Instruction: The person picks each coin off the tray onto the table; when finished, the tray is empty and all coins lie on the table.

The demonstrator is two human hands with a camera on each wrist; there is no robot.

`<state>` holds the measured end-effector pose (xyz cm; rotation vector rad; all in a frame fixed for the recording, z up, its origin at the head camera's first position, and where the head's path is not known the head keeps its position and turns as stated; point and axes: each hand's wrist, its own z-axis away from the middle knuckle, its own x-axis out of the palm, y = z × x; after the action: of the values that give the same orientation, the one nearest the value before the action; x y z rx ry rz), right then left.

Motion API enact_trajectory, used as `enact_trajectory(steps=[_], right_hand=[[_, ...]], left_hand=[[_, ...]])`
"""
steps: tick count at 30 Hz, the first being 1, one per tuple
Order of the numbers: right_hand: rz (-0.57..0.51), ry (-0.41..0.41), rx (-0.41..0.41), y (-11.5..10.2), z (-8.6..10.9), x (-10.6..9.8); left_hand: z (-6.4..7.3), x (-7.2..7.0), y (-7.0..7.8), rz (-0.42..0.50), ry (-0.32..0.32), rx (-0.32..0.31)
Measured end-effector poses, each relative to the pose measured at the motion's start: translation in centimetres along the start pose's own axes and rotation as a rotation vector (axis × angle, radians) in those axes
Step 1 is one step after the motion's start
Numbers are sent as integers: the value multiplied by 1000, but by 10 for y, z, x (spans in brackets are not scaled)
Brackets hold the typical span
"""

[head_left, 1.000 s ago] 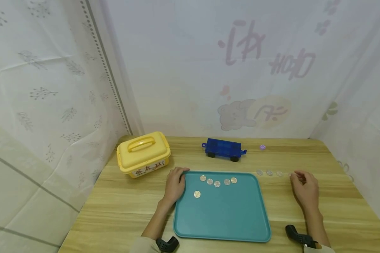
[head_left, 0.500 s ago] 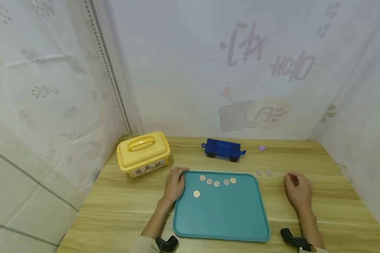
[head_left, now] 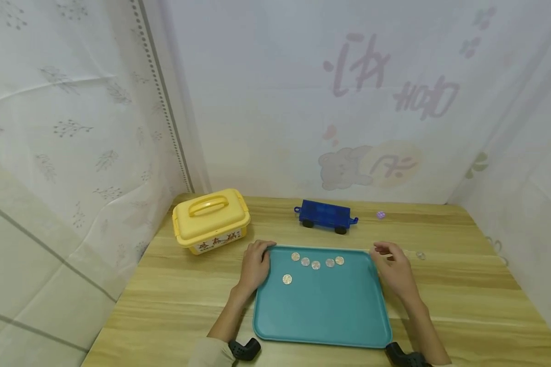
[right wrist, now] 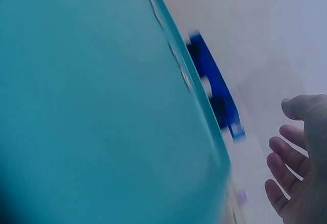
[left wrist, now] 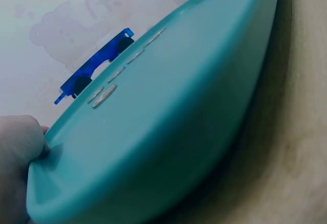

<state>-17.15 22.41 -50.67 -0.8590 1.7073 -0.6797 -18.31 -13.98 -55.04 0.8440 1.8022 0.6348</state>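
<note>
My left hand grips the far left corner of the teal tray, its thumb over the rim in the left wrist view. Inside the tray several coins form a shallow arc near the far edge, the middle coin lowest. A single coin lies nearer, to their left. At the tray's far right corner is my right hand, fingers loosely bent and spread apart. In the right wrist view this hand shows nothing between thumb and fingers. Beyond it on the table lies another coin.
A blue toy wagon with black wheels stands behind the tray. Left of it is a yellow lidded box with a handle. A small purple piece lies at the back right. White patterned cloth hangs behind the table.
My right hand has moved left from the row of coins on the table to the tray's far right corner, now covering part of that row. My left hand has stayed on the tray.
</note>
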Motion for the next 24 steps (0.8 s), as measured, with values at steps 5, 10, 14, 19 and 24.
enact_trajectory(steps=[5, 10, 14, 19, 24], right_hand=[[9, -74, -127, -24, 4, 35], [-18, -152, -211, -47, 7, 71], [-27, -231, -233, -60, 14, 97], [-7, -284, -285, -66, 25, 126], [127, -234, -432, -68, 30, 148]], left_hand=[[0, -1, 3, 14, -17, -12], [0, -1, 2, 8, -7, -5], [0, 0, 2, 8, -14, -7], [0, 2, 0, 7, -23, -4], [1, -2, -2, -1, -20, 3]])
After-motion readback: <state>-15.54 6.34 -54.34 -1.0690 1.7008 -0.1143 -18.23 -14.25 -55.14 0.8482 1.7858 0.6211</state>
